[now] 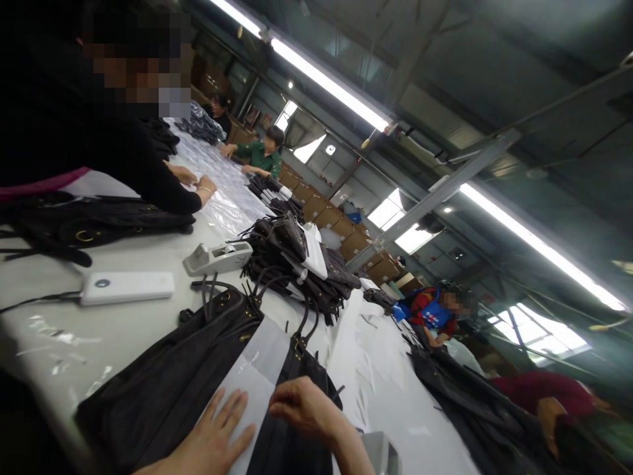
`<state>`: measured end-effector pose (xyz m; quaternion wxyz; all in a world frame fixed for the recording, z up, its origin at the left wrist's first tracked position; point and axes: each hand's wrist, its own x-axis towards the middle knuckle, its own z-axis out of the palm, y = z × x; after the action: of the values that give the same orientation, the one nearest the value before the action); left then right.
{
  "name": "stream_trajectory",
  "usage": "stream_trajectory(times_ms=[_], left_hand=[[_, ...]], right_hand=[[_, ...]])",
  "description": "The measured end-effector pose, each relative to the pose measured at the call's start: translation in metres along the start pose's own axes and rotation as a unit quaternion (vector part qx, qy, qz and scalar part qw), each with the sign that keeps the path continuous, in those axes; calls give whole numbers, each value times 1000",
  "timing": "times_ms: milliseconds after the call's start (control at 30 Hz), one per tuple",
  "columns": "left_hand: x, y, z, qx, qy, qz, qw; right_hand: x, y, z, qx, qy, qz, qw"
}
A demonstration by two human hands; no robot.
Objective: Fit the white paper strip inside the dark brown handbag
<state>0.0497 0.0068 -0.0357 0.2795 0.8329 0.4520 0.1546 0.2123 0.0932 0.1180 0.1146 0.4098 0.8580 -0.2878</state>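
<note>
A dark brown handbag [188,376] lies flat on the white table [123,330] in front of me, with a sheet of white paper [257,369] sticking out of its open top. My left hand [212,435] rests flat, fingers spread, on the paper and the bag. My right hand [306,409] is curled, its fingertips pinching the bag's edge beside the paper. The bag's handles [212,293] point away from me.
A pile of dark bags [297,264] sits further along the table, with a tape dispenser [217,257] and a white power bank [126,287] to the left. Clear plastic sleeves [222,191] cover the far table. Several other people work around it; cardboard boxes [346,231] are stacked behind.
</note>
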Motion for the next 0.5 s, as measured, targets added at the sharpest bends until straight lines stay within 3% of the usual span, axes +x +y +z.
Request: stream_trajectory(times_ms=[167, 267, 367, 500], left_hand=[[20, -37, 61, 45, 82, 50, 994], [29, -50, 83, 70, 113, 70, 989], [33, -55, 87, 107, 140, 77, 981], [30, -54, 75, 157, 180, 100, 966]], right_hand=[[52, 26, -2, -167, -66, 67, 981], [81, 37, 3, -210, -76, 88, 971], [105, 45, 12, -241, -70, 115, 961], [130, 54, 24, -269, -40, 150, 951]])
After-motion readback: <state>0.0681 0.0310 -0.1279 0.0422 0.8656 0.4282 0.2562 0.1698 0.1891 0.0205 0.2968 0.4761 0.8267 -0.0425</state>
